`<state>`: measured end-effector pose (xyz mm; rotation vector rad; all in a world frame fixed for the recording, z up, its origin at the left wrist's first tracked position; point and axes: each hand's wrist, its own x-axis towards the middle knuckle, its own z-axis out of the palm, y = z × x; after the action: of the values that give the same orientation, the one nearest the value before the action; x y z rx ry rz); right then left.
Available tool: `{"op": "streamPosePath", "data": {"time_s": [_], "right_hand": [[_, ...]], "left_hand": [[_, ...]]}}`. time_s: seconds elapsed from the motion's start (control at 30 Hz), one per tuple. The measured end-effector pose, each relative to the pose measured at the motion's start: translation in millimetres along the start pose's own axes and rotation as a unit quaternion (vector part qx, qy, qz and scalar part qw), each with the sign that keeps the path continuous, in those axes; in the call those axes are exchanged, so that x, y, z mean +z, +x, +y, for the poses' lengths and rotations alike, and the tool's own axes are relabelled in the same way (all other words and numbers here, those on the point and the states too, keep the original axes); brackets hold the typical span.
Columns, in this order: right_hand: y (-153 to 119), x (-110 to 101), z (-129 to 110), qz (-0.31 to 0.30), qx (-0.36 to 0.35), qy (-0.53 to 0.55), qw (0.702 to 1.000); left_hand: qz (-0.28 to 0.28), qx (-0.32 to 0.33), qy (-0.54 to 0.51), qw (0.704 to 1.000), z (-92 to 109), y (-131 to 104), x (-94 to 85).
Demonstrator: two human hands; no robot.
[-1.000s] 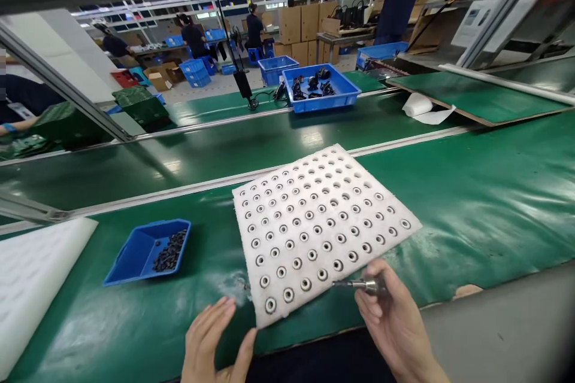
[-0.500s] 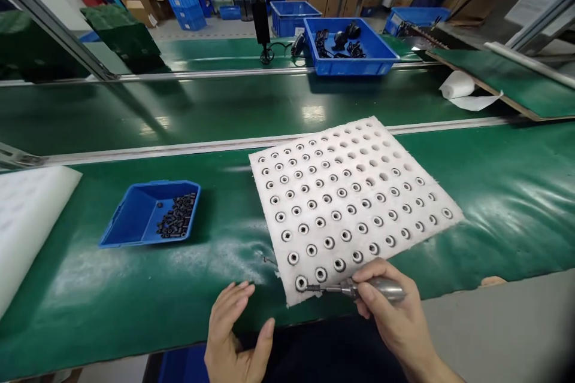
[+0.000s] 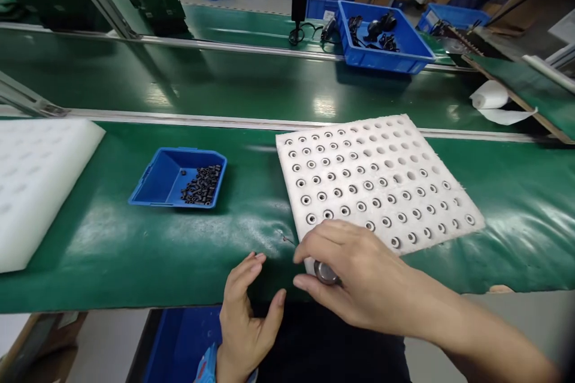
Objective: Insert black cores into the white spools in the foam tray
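Note:
My right hand [image 3: 354, 272] is wrapped round a metal tool [image 3: 326, 273], whose round end shows between thumb and fingers; its tip is hidden. It is over the near left corner of a white foam sheet [image 3: 294, 173]. Ringed parts sit in many of the sheet's holes, while holes toward the far right have none. My left hand [image 3: 251, 314], fingers apart and holding nothing, is at the table's front edge, left of the sheet. A blue tray [image 3: 157, 176] with small black parts [image 3: 202, 185] stands further left.
Another white foam block [image 3: 40, 185] lies at the far left of the green table [image 3: 175, 257]. Beyond the metal rail [image 3: 251, 123] are a blue crate [image 3: 386, 60] with black devices and a white roll [image 3: 489, 94] at the right.
My right hand has moved left over the sheet's near corner, and the tool has swung from lying sideways to pointing end-up. The view has shifted, so the tray and sheet appear further right.

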<state>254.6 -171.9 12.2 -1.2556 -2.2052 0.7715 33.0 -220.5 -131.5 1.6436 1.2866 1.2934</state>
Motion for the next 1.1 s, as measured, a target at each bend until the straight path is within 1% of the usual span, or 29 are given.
{"op": "streamPosePath", "data": {"time_s": [0.03,0.07,0.1,0.13,0.17,0.23,0.27,0.4,0.5,0.57,0.63,0.73,0.77,0.83,0.93,1.03,1.1], "right_hand": [[1,6,2,-0.020,0.005,0.113,0.993],[-1,13,5,-0.025,0.011,0.219,0.975],[-4,20,8,-0.007,0.017,0.302,0.953],[-9,28,11,0.028,0.020,0.353,0.935],[-13,35,14,0.069,0.022,0.376,0.924],[-20,46,18,0.131,0.015,0.371,0.919],[-21,50,19,0.142,0.014,0.361,0.921],[-19,58,20,0.137,0.017,0.338,0.931],[-18,61,22,0.151,0.018,0.333,0.931],[-19,62,23,0.149,0.014,0.334,0.931],[-22,63,23,0.162,0.008,0.343,0.925],[-28,62,21,0.218,0.003,0.369,0.903],[-29,61,20,0.227,0.007,0.378,0.898],[-31,56,18,0.219,0.025,0.389,0.894],[-30,46,15,0.187,0.050,0.393,0.899],[-30,41,13,0.164,0.037,0.382,0.909],[-32,42,12,0.164,0.018,0.375,0.912]], "left_hand": [[0.002,-0.001,0.000,1.000,0,-1,0.1],[0.003,-0.001,0.001,1.000,0,-1,0.4],[0.003,0.000,0.001,1.000,0,-1,0.8],[0.002,0.002,0.003,1.000,0,-1,1.3],[0.000,0.005,0.005,1.000,0,0,1.6],[-0.005,0.021,0.011,1.000,0,2,1.6],[-0.008,0.033,0.015,0.999,0,3,1.2],[-0.021,0.076,0.030,0.996,1,9,-0.9],[-0.030,0.087,0.043,0.995,3,11,-1.5],[-0.031,0.092,0.054,0.994,4,13,-1.4],[-0.033,0.100,0.067,0.992,5,14,-1.2],[-0.039,0.112,0.083,0.989,6,15,-1.2],[-0.040,0.116,0.087,0.989,6,15,-1.1],[-0.043,0.122,0.092,0.987,7,16,-0.8],[-0.051,0.128,0.096,0.986,9,17,0.3],[-0.062,0.130,0.098,0.985,10,19,0.9],[-0.071,0.134,0.099,0.984,10,19,0.3]]}}
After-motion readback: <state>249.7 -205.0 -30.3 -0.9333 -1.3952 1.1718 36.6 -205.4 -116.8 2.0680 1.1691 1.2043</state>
